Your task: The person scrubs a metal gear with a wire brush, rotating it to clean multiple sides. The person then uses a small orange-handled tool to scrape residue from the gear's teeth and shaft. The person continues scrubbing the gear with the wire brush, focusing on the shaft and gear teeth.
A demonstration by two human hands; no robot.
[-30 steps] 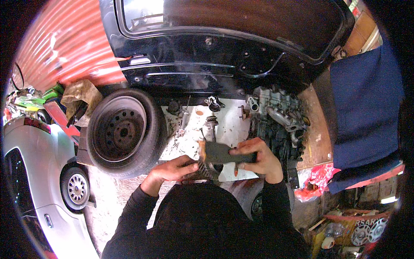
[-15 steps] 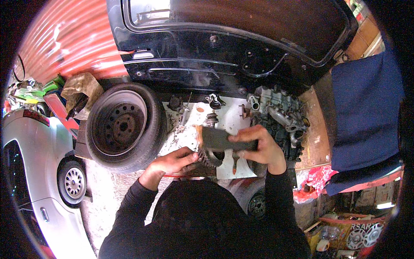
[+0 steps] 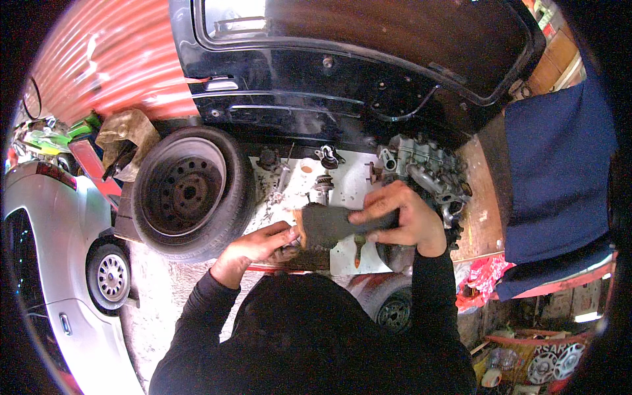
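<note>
A dark grey sheet with an orange-brown edge, which looks like sandpaper (image 3: 326,224), is pinched between the thumb and fingers of my right hand (image 3: 405,216). It is slightly blurred. My left hand (image 3: 260,246) grips a toothed metal gear (image 3: 289,251) at the sheet's left end. The sheet covers most of the gear. Just beyond them, a ribbed metal shaft piece (image 3: 323,183) stands on the white sheet of the bench (image 3: 352,191). To the right of the gear lies a brush or tool with an orange-brown tip (image 3: 358,252).
A wheel with a tyre (image 3: 191,191) lies left of the work, and an engine block (image 3: 428,171) stands right. A black car hatch (image 3: 289,79) rises behind. Small metal parts (image 3: 268,158) sit at the back. A dark blue cloth (image 3: 559,178) hangs at right; a silver car (image 3: 66,283) is left.
The sandpaper has shifted a little left and down over the gear, hiding teeth that showed before. My right hand has moved slightly, and its fingers are more bent.
</note>
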